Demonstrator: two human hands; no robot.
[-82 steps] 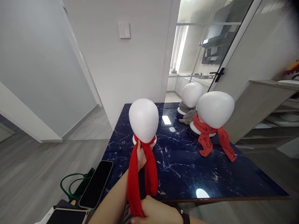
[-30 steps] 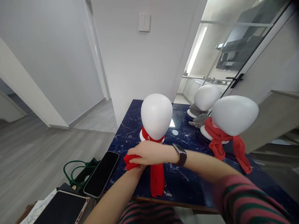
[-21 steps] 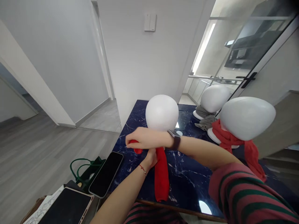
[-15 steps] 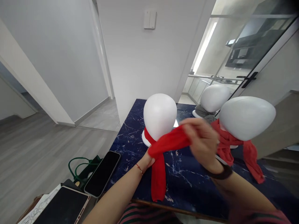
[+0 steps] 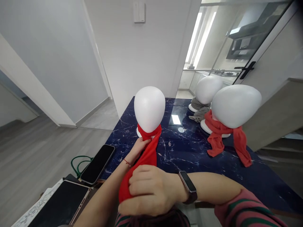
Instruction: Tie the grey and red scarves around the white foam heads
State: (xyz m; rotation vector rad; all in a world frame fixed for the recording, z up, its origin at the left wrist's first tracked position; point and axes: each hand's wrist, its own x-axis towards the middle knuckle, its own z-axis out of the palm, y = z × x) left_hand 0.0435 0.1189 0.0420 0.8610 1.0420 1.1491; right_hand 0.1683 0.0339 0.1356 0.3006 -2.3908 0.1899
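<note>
A white mannequin head (image 5: 149,108) stands on the table with a red scarf (image 5: 151,153) around its neck. My left hand (image 5: 141,146) pinches the scarf just below the neck, close to the head's base. Nearer to my body, my right hand (image 5: 149,189) is wrapped over the scarf's long end, which runs from the neck down toward me. Part of the cloth is hidden under that hand. The scarf looks stretched between the neck and my right hand.
The dark blue marbled table (image 5: 180,151) carries two more white heads: one with a coral scarf (image 5: 221,127), another with a grey scarf (image 5: 200,105). A phone (image 5: 97,164) lies at the left edge, near a tablet (image 5: 61,205) and green bag handles (image 5: 79,162).
My right hand has swung from the right of the head down toward my body, drawing the red scarf with it. My left hand has shifted up toward the neck. The view has shifted slightly.
</note>
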